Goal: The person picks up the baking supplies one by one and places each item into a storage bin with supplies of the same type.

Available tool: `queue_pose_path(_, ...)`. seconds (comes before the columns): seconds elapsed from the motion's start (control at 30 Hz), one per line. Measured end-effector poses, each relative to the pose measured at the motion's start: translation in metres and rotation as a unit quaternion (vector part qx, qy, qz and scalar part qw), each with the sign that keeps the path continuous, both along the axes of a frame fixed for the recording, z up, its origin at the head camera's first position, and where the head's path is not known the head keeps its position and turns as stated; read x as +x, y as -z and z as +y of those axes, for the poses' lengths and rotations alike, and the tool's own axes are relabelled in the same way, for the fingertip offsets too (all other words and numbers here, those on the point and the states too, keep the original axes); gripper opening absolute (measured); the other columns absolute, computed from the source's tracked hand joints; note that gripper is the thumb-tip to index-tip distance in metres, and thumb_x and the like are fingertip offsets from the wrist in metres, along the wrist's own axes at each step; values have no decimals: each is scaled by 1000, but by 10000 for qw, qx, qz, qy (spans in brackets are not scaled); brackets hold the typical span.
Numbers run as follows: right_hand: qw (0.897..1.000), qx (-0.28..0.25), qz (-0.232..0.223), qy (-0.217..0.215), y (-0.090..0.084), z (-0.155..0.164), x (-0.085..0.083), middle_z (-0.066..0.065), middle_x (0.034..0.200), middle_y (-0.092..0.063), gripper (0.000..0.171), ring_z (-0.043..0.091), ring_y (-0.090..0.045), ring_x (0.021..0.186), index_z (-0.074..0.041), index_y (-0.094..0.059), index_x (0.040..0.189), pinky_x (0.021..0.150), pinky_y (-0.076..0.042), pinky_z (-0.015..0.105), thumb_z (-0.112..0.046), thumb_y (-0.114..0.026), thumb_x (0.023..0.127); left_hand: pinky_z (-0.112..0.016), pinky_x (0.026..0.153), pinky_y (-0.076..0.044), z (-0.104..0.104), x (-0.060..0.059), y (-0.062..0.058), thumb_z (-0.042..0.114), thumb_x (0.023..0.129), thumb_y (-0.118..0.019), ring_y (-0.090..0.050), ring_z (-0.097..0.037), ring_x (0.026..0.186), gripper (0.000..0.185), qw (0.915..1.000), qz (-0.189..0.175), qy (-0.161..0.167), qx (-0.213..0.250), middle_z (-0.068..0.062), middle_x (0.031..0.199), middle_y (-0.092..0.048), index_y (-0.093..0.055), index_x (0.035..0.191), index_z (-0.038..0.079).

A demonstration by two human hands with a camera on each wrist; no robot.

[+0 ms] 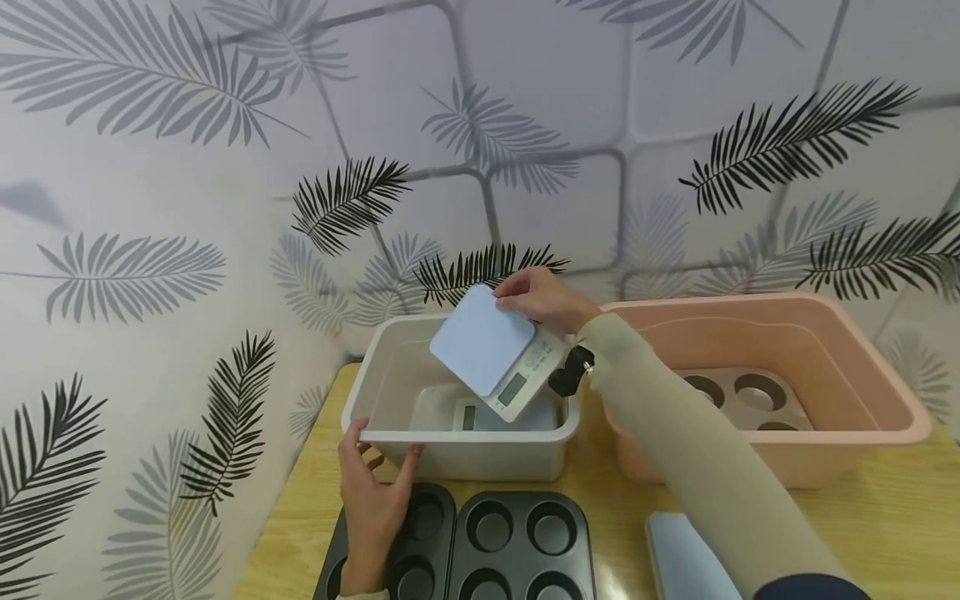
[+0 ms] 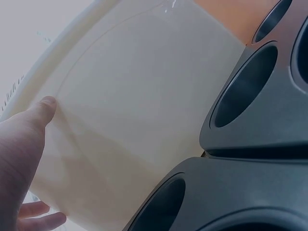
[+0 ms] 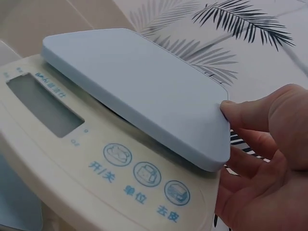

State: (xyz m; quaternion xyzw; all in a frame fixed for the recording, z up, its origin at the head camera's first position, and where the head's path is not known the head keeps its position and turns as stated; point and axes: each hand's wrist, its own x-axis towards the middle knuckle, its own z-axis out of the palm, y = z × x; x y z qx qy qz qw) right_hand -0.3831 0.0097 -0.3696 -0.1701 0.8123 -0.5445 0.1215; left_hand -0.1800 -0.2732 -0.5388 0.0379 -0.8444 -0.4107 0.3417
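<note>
Over the white plastic bin (image 1: 390,379), steadied at its rim by the left hand (image 1: 372,492), the right hand (image 1: 542,297) grips a tilted cream kitchen scale with pale-blue platform (image 1: 491,350); lowering it level seems wise, apparently onto another scale (image 1: 457,410).

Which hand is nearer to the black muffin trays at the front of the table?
Left. The left hand grips the white bin's front rim, its wrist lying over the black muffin trays. The right hand holds a kitchen scale above the bin, farther back.
</note>
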Motion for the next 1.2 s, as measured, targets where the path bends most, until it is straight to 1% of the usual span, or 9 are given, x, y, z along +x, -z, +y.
queue_pose_path(0.13,9998,191,81,-55,6,-12,2,22,130,-73,24,24,-66,110,4,-71,127,90,-55,28,-5,-66,106,-60,87,-65,1,0,0,20,86,-96,-64,-35,123,92,10000,10,18,10,-28,147,-55,-42,160,10)
queue_pose_path(0.33,9943,959,319,-325,24,-27,7,20,133,-74,18,29,-68,122,-1,-72,122,107,-56,41,-6,-66,105,-60,87,-65,2,3,0,19,86,-96,-63,-33,121,91,10000,26,-12,19,-27,146,-56,-43,159,8)
queue_pose_path(0.43,9930,1021,273,-532,32,-30,11,22,133,-74,16,31,-69,122,0,-71,120,107,-58,44,-3,-66,105,-59,87,-65,2,4,0,20,86,-96,-63,-34,121,90,10000,29,-49,-23,-27,146,-56,-43,159,8)
queue_pose_path(0.6,9909,957,242,-916,41,-31,12,24,130,-74,16,30,-70,117,4,-71,119,102,-61,42,1,-64,104,-60,86,-65,2,3,-1,19,86,-96,-64,-36,120,90,10000,53,-29,-44,-27,146,-56,-43,158,9)
queue_pose_path(0.8,9851,1194,463,-1147,45,-33,16,22,130,-75,19,32,-71,123,4,-73,121,110,-58,43,-1,-65,105,-60,86,-65,3,2,1,19,87,-95,-64,-35,121,89,9999,107,13,-63,-27,146,-56,-43,159,8)
queue_pose_path(0.9,9810,1342,508,-1307,43,-34,18,20,140,-73,26,35,-67,136,1,-74,129,119,-53,46,-6,-71,104,-59,85,-65,3,2,3,20,87,-95,-64,-35,121,89,9999,99,9,-78,-26,146,-55,-43,159,8)
queue_pose_path(1.03,9748,1405,430,-1680,36,-35,20,18,157,-63,49,37,-56,150,-4,-66,147,128,-44,48,-16,-78,100,-60,85,-65,2,1,3,21,87,-95,-64,-35,122,90,9999,116,19,-60,-26,145,-56,-43,159,8)
queue_pose_path(1.1,9719,1418,402,-1833,32,-35,21,20,161,-59,58,38,-55,152,-4,-62,152,129,-43,48,-17,-80,99,-61,85,-65,2,1,2,21,87,-95,-64,-35,122,90,9999,134,24,-63,-27,145,-56,-43,159,8)
queue_pose_path(1.2,9711,1407,297,-1907,28,-35,23,23,161,-57,63,37,-56,151,-4,-57,156,128,-45,47,-17,-80,99,-61,86,-65,2,1,1,22,87,-95,-64,-35,122,89,9999,115,23,-85,-27,145,-56,-43,159,9)
